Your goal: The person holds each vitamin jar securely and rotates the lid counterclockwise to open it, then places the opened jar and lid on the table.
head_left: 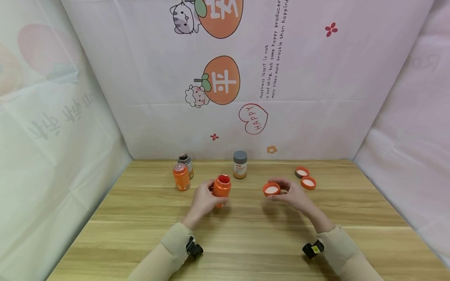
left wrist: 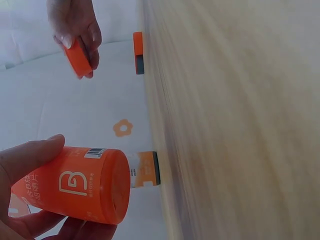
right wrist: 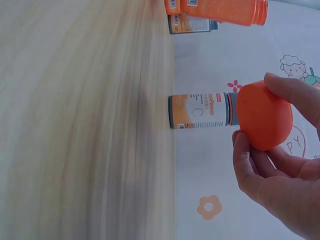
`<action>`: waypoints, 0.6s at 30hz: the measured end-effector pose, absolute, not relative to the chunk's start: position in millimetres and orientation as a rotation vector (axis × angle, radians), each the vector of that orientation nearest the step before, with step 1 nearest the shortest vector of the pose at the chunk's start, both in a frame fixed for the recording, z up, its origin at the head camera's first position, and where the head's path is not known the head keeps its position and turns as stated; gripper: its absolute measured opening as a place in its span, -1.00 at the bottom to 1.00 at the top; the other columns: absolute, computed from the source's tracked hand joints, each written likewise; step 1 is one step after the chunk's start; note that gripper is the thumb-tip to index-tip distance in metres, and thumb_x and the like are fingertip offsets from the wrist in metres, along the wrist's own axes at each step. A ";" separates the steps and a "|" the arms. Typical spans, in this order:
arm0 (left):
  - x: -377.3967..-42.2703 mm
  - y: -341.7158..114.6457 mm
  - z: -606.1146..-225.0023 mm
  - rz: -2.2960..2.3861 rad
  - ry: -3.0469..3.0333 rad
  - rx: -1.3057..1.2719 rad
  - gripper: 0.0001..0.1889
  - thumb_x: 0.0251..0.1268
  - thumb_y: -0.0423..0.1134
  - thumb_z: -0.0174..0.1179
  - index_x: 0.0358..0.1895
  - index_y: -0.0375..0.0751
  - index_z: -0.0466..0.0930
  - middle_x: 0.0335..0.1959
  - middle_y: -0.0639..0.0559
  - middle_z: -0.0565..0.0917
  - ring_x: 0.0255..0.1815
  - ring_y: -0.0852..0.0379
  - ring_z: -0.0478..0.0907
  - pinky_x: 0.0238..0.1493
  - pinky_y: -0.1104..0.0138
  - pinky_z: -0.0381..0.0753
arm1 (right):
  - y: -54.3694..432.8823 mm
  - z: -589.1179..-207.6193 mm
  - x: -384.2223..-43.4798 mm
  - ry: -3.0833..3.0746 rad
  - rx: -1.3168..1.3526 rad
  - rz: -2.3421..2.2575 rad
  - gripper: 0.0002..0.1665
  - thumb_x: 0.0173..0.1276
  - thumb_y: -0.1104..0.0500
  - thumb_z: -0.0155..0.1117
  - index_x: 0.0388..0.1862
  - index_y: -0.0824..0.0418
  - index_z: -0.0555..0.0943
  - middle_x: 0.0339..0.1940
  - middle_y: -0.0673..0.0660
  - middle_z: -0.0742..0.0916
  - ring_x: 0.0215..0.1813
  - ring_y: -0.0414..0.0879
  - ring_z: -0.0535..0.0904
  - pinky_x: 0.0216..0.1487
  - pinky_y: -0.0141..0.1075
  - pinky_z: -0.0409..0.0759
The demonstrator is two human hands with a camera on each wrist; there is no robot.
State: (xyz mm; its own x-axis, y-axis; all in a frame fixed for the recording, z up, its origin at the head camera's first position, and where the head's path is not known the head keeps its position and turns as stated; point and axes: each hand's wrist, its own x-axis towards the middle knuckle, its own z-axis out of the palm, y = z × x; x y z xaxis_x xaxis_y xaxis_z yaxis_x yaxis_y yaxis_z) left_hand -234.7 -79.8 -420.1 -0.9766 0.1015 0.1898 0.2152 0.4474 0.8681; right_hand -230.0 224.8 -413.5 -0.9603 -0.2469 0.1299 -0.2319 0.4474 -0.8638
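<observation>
My left hand (head_left: 205, 200) grips an orange bottle (left wrist: 75, 185) raised above the wooden table. Its mouth is uncovered and faces up, leaning a little toward the head camera. To the right, the fingers and thumb of my right hand (head_left: 290, 192) pinch an orange cap (head_left: 272, 189) by its rim, with the white inside turned up. From the right wrist view, the outer face of that cap (right wrist: 264, 115) is smooth and round. A gap separates bottle and cap. Behind them stands a grey-capped bottle (head_left: 240, 165) with a white and orange label.
On the left stand another orange bottle (head_left: 181, 178), its mouth covered by a patterned seal, and an uncapped grey bottle (head_left: 190, 166) partly behind it. Two loose caps lie at the right: a grey-and-orange cap (head_left: 302, 172) and an orange cap (head_left: 308, 183). Printed cloth (head_left: 299, 128) hangs around the table.
</observation>
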 end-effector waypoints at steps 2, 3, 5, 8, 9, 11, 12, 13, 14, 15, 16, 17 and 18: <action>-234.9 -82.4 -420.0 -1.585 -2.581 -0.257 -0.40 -0.23 -0.32 0.52 0.04 -0.25 0.56 -0.09 -0.09 0.66 -0.08 0.00 0.58 0.05 0.09 0.55 | 226.2 -414.2 -229.7 2.686 -0.448 -1.557 -0.33 0.13 0.12 0.44 0.22 0.25 0.48 0.15 0.28 0.60 0.11 0.13 0.52 -0.02 -0.36 0.51; -235.1 -83.7 -419.8 -1.592 -2.582 -0.246 -0.40 -0.22 -0.32 0.52 0.04 -0.25 0.56 -0.08 -0.10 0.66 -0.07 0.00 0.58 0.06 0.09 0.54 | 226.9 -414.6 -229.8 2.695 -0.439 -1.552 -0.33 0.12 0.13 0.45 0.22 0.25 0.48 0.14 0.28 0.60 0.11 0.13 0.52 -0.02 -0.36 0.51; -235.9 -86.3 -420.3 -1.597 -2.585 -0.231 -0.40 -0.23 -0.33 0.52 0.04 -0.26 0.55 -0.06 -0.10 0.66 -0.05 -0.01 0.59 0.08 0.09 0.54 | 229.1 -415.9 -230.2 2.718 -0.426 -1.534 -0.32 0.12 0.12 0.45 0.22 0.25 0.47 0.14 0.28 0.60 0.11 0.13 0.52 -0.02 -0.37 0.51; -237.2 -90.0 -421.2 -1.600 -2.586 -0.209 -0.39 -0.23 -0.33 0.52 0.05 -0.26 0.54 -0.05 -0.10 0.66 -0.03 -0.01 0.59 0.09 0.08 0.53 | 233.0 -417.7 -231.1 2.734 -0.430 -1.530 -0.30 0.12 0.14 0.45 0.24 0.27 0.45 0.15 0.29 0.59 0.12 0.15 0.52 -0.04 -0.41 0.51; -237.6 -91.3 -421.4 -1.600 -2.585 -0.207 -0.38 -0.23 -0.33 0.52 0.06 -0.26 0.54 -0.04 -0.10 0.66 -0.03 0.00 0.59 0.09 0.08 0.53 | 234.2 -418.3 -231.6 2.737 -0.423 -1.538 -0.29 0.11 0.15 0.46 0.24 0.26 0.45 0.15 0.29 0.59 0.12 0.16 0.52 -0.06 -0.44 0.51; -238.0 -93.6 -421.4 -1.591 -2.588 -0.198 -0.38 -0.23 -0.33 0.52 0.06 -0.26 0.54 -0.04 -0.10 0.66 -0.03 0.00 0.59 0.09 0.08 0.53 | 236.6 -419.5 -232.2 2.741 -0.430 -1.549 -0.29 0.10 0.18 0.46 0.25 0.26 0.45 0.15 0.29 0.60 0.11 0.16 0.52 -0.09 -0.46 0.52; -238.3 -94.8 -421.4 -1.591 -2.585 -0.196 -0.38 -0.23 -0.33 0.52 0.06 -0.26 0.54 -0.04 -0.10 0.66 -0.02 0.00 0.59 0.09 0.07 0.53 | 238.1 -420.0 -232.6 2.743 -0.440 -1.553 -0.29 0.10 0.19 0.46 0.25 0.27 0.45 0.14 0.30 0.60 0.11 0.18 0.52 -0.10 -0.47 0.52; -238.6 -95.9 -421.3 -1.587 -2.583 -0.191 -0.38 -0.23 -0.33 0.52 0.06 -0.26 0.54 -0.04 -0.10 0.66 -0.02 0.00 0.59 0.09 0.07 0.53 | 239.3 -420.6 -233.0 2.754 -0.447 -1.550 -0.30 0.09 0.20 0.46 0.24 0.27 0.46 0.13 0.30 0.60 0.10 0.17 0.53 -0.11 -0.47 0.53; -238.9 -97.1 -421.5 -1.583 -2.583 -0.187 -0.38 -0.23 -0.34 0.52 0.06 -0.25 0.54 -0.04 -0.10 0.66 -0.02 0.00 0.59 0.10 0.07 0.53 | 240.8 -421.3 -233.4 2.766 -0.452 -1.539 -0.31 0.10 0.20 0.46 0.24 0.26 0.46 0.12 0.30 0.61 0.09 0.17 0.54 -0.12 -0.46 0.53; -239.3 -98.3 -421.6 -1.584 -2.581 -0.179 -0.38 -0.23 -0.34 0.51 0.05 -0.25 0.54 -0.04 -0.09 0.66 -0.02 0.00 0.59 0.10 0.07 0.52 | 242.3 -422.1 -234.0 2.775 -0.443 -1.541 -0.32 0.09 0.21 0.46 0.22 0.25 0.48 0.11 0.28 0.62 0.09 0.17 0.54 -0.12 -0.46 0.53; -239.6 -99.5 -421.8 -1.582 -2.581 -0.170 -0.38 -0.24 -0.34 0.52 0.06 -0.25 0.54 -0.04 -0.09 0.66 -0.02 0.00 0.59 0.11 0.07 0.52 | 243.7 -422.6 -234.4 2.790 -0.447 -1.526 -0.33 0.09 0.22 0.46 0.21 0.25 0.48 0.10 0.28 0.62 0.09 0.17 0.54 -0.11 -0.45 0.53; -239.9 -100.9 -422.2 -1.577 -2.581 -0.162 -0.37 -0.24 -0.34 0.52 0.07 -0.24 0.53 -0.04 -0.09 0.66 -0.01 0.00 0.59 0.12 0.07 0.51 | 245.0 -422.9 -234.6 2.804 -0.441 -1.514 -0.33 0.09 0.22 0.46 0.21 0.25 0.48 0.10 0.28 0.63 0.09 0.17 0.54 -0.11 -0.44 0.53; -240.4 -102.4 -422.6 -1.572 -2.582 -0.156 -0.36 -0.23 -0.34 0.52 0.07 -0.25 0.53 -0.03 -0.09 0.66 -0.01 -0.01 0.59 0.12 0.06 0.51 | 246.6 -423.5 -235.2 2.818 -0.439 -1.498 -0.34 0.09 0.22 0.46 0.21 0.25 0.48 0.10 0.28 0.62 0.10 0.17 0.54 -0.11 -0.43 0.53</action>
